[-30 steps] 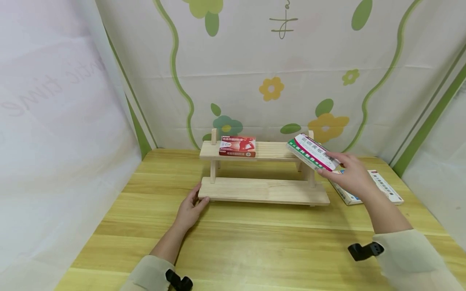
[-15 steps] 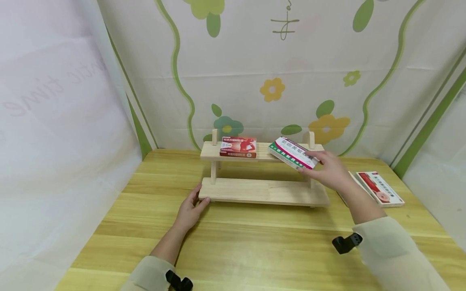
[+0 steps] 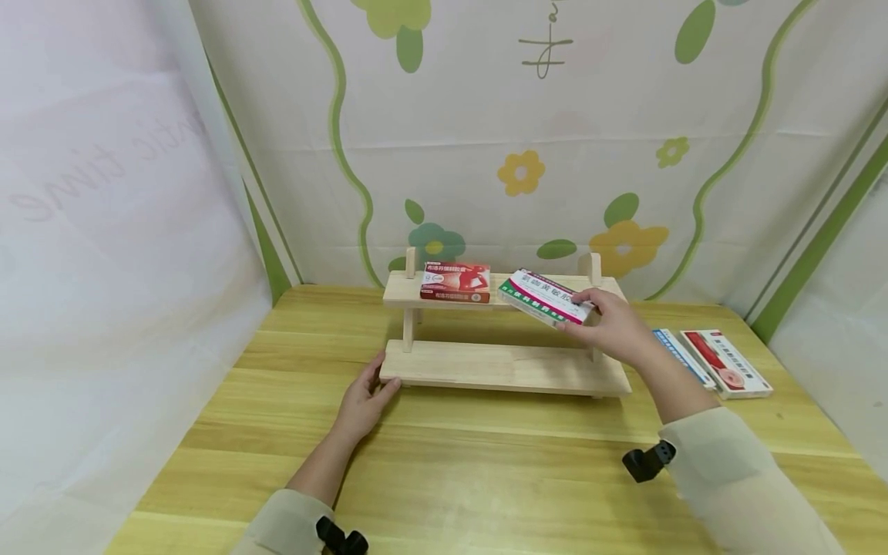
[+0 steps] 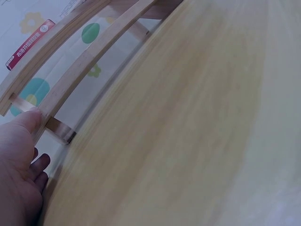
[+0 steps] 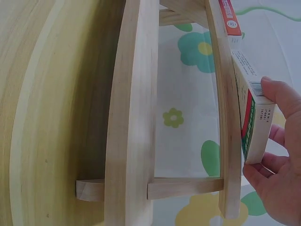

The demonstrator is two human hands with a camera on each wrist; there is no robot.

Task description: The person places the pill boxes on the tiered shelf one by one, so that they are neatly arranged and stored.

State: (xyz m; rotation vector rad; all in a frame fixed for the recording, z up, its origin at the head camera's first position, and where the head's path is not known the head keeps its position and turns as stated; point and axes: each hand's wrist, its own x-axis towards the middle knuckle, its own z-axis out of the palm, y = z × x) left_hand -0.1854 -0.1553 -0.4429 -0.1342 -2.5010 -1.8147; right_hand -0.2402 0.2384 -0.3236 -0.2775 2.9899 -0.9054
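A two-tier wooden shelf stands on the table. My right hand pinches a white medicine box with green and magenta bands by its right end. The box slants at the front of the upper tier, its left end close to a red medicine box lying there. In the right wrist view, thumb and fingers hold opposite edges of the white box. My left hand grips the lower tier's left end; in the left wrist view its thumb lies against the board, other fingers lower down.
On the table to the right of the shelf lie a red-and-white medicine box and a blue-and-white one, side by side. A flower-printed white cloth hangs behind and at the sides.
My right hand has carried the white medicine box leftward along the upper tier toward the red box, uncovering the boxes on the right. My left hand stays at the shelf's end.
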